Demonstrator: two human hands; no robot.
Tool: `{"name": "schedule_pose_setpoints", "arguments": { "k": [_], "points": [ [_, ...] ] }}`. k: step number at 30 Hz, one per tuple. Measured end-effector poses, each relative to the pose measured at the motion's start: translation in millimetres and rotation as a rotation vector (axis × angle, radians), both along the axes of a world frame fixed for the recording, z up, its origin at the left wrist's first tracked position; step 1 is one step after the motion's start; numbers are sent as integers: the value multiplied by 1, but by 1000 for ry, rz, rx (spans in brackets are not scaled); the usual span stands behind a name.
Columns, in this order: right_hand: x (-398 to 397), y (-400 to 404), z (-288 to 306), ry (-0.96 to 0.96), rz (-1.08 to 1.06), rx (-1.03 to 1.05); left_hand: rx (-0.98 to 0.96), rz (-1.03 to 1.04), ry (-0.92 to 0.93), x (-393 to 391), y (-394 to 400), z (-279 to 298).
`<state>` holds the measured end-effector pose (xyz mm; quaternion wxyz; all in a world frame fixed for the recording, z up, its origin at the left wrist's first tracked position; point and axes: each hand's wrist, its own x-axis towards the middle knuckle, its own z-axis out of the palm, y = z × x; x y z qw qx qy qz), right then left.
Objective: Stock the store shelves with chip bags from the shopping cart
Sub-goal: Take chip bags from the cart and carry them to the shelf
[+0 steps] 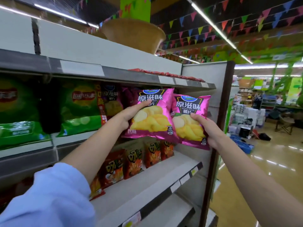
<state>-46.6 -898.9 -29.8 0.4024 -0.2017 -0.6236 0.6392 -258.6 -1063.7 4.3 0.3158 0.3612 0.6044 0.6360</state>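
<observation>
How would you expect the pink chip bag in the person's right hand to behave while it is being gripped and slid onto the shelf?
The pink chip bag looks puffed, so it is probably light for its size. Its glossy foil may be slippery; the right hand pinches its lower edge. Its creased foil suggests it is floppy, and the chips inside could crush under a hard squeeze.

I see glossy pink foil bags (152, 115) under my fingers (144, 103); beyond the fingertips, matt painted-metal shelves (183, 163).

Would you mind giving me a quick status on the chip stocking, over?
Left hand grips one pink chip bag, right hand grips the other pink bag. Both raised at the middle shelf, not yet shelved. Nothing blocking.
</observation>
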Motion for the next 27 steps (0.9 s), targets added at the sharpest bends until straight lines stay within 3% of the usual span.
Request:
{"name": "schedule_pose_setpoints", "arguments": {
  "k": [9,15,19,22,27],
  "points": [
    [-93,108,33,-125,212,-54,6,234,-76,-59,45,20],
    [-155,143,42,-180,329,-33,10,644,-66,-101,40,11],
    [-204,156,42,-192,342,21,154,769,-4,-87,35,7],
    [-227,152,42,-211,410,24,63,825,54,-69,35,8],
    [-245,162,37,-143,547,68,19,953,-10,-81,45,-5]
  ]
}}
